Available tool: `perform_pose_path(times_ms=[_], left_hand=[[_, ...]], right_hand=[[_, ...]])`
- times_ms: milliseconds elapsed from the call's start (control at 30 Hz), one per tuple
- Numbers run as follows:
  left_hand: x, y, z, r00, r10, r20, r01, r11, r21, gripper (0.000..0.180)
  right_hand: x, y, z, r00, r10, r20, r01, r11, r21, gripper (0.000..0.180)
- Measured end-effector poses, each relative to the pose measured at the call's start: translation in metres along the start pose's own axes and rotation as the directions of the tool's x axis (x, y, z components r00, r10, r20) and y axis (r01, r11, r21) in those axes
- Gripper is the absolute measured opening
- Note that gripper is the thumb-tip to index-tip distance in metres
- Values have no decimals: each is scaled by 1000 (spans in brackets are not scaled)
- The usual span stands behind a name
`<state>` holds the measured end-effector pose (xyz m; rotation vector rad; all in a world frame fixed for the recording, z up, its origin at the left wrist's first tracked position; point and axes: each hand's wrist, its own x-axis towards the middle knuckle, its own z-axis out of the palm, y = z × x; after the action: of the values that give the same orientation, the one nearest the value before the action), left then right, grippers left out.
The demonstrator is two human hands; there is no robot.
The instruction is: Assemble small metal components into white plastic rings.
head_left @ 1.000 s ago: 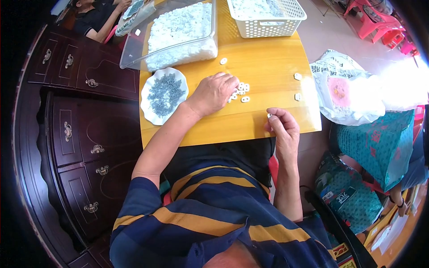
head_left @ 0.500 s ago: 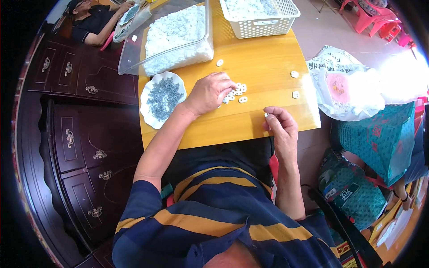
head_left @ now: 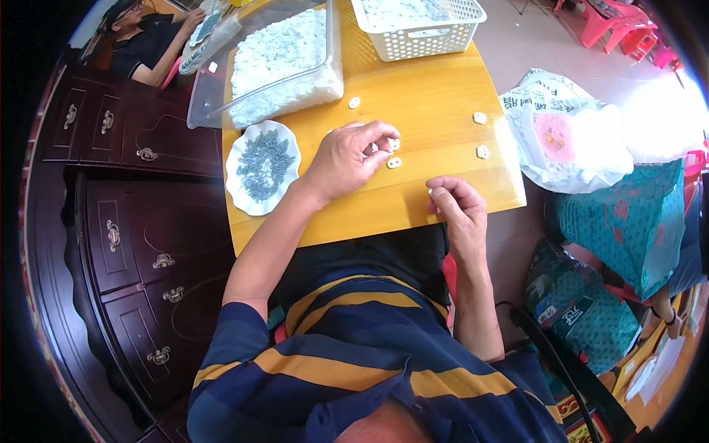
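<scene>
My left hand (head_left: 346, 159) is over the table with its thumb and fingers curled in a pinch; what lies in it, if anything, is too small to make out. Right by its fingertips are small white plastic pieces with two holes, one (head_left: 394, 163) lying in plain sight and others partly hidden behind the hand. My right hand (head_left: 459, 210) is closed near the table's front edge, pinching a small white piece (head_left: 431, 192) that mostly disappears between thumb and fingers. A white scalloped dish (head_left: 233, 173) of small grey metal parts (head_left: 267, 159) stands left of my left hand.
A clear bin (head_left: 199, 107) heaped with white pieces and a white perforated basket (head_left: 425, 46) stand at the back of the wooden table (head_left: 354, 221). Single pieces (head_left: 482, 152) lie on the right. Bags (head_left: 624, 221) stand beyond the right edge; another person (head_left: 151, 44) sits far left.
My left hand's fingers have lifted and spread slightly over the white pieces, and fewer pieces show beside it. My right hand keeps its pinch. The whole view has shifted slightly.
</scene>
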<state>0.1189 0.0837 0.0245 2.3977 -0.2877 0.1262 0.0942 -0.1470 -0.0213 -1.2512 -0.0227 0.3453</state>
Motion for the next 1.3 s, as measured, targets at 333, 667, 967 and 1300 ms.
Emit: perform_pose_path(times_ms=[333, 667, 967, 1300], left_hand=[[-14, 47, 13, 984, 174, -42, -176, 982, -65, 25], [-28, 45, 19, 981, 189, -40, -193, 973, -129, 34], [-43, 33, 24, 969, -243, -48, 200, 882, -427, 29], [-20, -6, 21, 973, 119, -199, -38, 929, 368, 33]], right_hand=[[0, -1, 8, 998, 46, 35, -45, 999, -27, 17], [-3, 0, 6, 994, 57, 90, -49, 995, -83, 11], [-3, 3, 6, 999, 9, 50, -6, 998, -67, 8], [0, 5, 7, 1000, 13, -5, -14, 999, -52, 7]])
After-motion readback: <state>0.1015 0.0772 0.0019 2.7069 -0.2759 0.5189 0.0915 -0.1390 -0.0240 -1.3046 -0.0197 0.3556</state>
